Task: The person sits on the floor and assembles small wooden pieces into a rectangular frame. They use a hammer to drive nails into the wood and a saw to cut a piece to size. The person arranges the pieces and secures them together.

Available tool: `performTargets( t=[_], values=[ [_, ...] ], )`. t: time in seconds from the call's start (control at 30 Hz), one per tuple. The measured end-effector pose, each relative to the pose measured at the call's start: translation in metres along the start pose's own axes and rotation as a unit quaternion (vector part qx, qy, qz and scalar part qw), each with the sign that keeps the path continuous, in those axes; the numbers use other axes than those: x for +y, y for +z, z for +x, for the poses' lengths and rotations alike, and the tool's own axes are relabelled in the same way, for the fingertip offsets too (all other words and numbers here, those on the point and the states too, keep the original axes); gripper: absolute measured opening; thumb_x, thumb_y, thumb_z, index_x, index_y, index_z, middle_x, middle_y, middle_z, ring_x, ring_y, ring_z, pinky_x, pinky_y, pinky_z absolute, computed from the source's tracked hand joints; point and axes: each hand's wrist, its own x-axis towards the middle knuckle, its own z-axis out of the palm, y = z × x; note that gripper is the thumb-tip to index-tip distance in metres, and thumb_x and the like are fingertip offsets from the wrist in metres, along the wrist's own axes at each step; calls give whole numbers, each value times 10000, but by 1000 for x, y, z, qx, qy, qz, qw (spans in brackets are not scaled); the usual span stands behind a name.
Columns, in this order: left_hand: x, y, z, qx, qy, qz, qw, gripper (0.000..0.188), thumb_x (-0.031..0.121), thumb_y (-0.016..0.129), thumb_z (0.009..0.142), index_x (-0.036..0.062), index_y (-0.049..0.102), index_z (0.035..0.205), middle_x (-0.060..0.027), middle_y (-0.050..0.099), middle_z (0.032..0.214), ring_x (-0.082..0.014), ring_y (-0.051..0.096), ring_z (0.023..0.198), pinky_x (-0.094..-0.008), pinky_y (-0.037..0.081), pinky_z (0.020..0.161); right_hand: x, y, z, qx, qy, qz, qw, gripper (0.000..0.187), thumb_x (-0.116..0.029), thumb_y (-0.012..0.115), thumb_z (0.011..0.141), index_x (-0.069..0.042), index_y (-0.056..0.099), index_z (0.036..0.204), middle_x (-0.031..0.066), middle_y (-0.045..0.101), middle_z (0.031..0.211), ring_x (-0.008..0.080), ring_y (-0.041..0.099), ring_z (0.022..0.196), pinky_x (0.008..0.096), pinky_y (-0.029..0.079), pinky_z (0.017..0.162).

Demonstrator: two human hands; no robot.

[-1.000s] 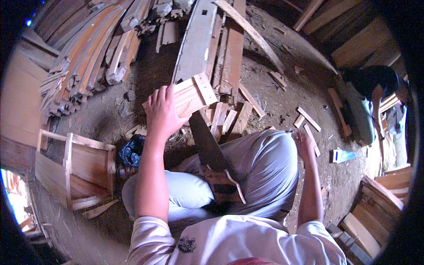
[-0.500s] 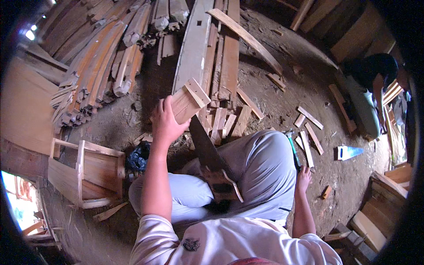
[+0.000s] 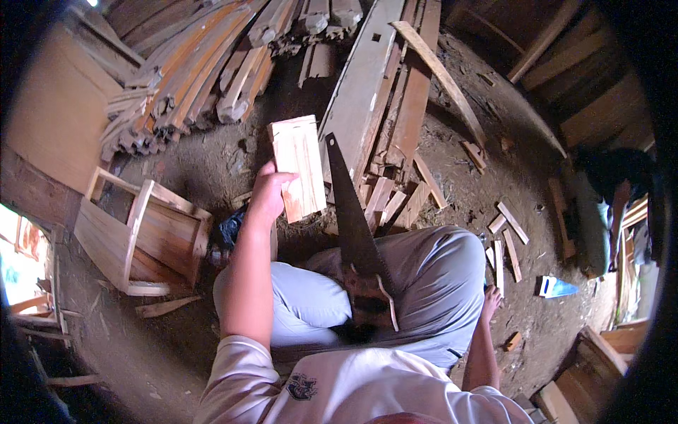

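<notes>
My left hand (image 3: 267,198) is closed on a pale wooden block (image 3: 302,169), raised in front of me with its broad grained face showing. A handsaw (image 3: 351,205) with a dark blade and wooden handle lies over my lap, its tip pointing away from me. Low beside my right knee, my right hand (image 3: 491,305) has its fingers partly spread near the floor. It is next to the dark end of a tool handle (image 3: 487,287); my knee hides most of that tool.
An open wooden box frame (image 3: 141,240) stands at left, near a dark plastic bag (image 3: 229,227). Stacked timber (image 3: 191,71) and long planks (image 3: 367,78) lie ahead. Wood strips (image 3: 512,254) and a second handsaw (image 3: 556,287) are on the dirt floor at right. Another person (image 3: 611,184) bends at far right.
The wooden block has been turned in my left hand, so its broad face now shows. My view has shifted, and my right knee covers more of the green-handled tool.
</notes>
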Motion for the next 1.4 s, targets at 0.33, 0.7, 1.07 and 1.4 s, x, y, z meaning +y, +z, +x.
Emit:
performTargets(
  t=[0.33,0.7,1.07,1.4],
  values=[
    [-42,-52,50,65,-60,171,981,326,118,789,904,2,717,1200,-117,778,1146,-202,738,1022,-366,564,929,-59,-173,28,28,49,173,983,502,-557,724,945,-80,754,1097,215,782,983,423,752,960,529,561,813],
    [-74,-63,74,79,-57,206,974,334,137,804,873,22,738,1180,-109,785,1124,-212,732,1015,-375,558,922,-379,-300,80,-121,-167,465,861,452,-397,959,778,-72,648,825,-10,615,722,128,543,642,325,423,600],
    [-92,-43,88,87,13,297,951,350,149,823,879,5,730,1183,-95,788,1122,-201,739,1020,-363,567,936,-478,-249,55,-285,-127,526,791,403,-354,963,766,-49,704,818,38,716,783,144,633,653,334,510,645],
    [-90,-33,85,113,54,398,909,400,196,806,899,-12,698,1224,-163,779,1160,-265,750,1074,-393,570,943,-460,-251,64,-212,-130,536,807,264,-218,920,793,-57,711,792,16,713,772,122,636,675,324,501,635]
  ],
)
